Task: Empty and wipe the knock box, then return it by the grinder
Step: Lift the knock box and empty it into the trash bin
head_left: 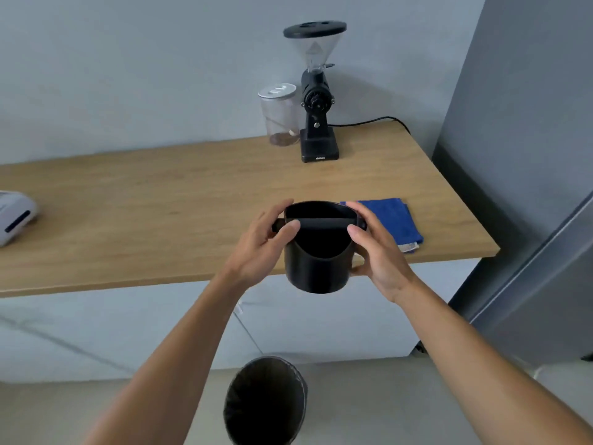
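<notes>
I hold the black knock box (316, 268) upright in the air, just in front of the wooden counter's front edge. My left hand (266, 244) grips its left side, thumb on the left end of the knock bar (322, 223). My right hand (377, 248) grips the right side, thumb on the bar's right end. The inside of the box is dark; I cannot tell what it holds. A folded blue cloth (396, 220) lies on the counter right behind the box. The black grinder (317, 101) stands at the back of the counter.
A bin with a dark liner (264, 403) stands on the floor below my arms. A clear jar with a silver lid (280, 115) sits left of the grinder, whose cable (369, 121) runs right. A white device (14, 216) is at the counter's (160, 203) left edge. A grey tall cabinet (529, 155) rises on the right.
</notes>
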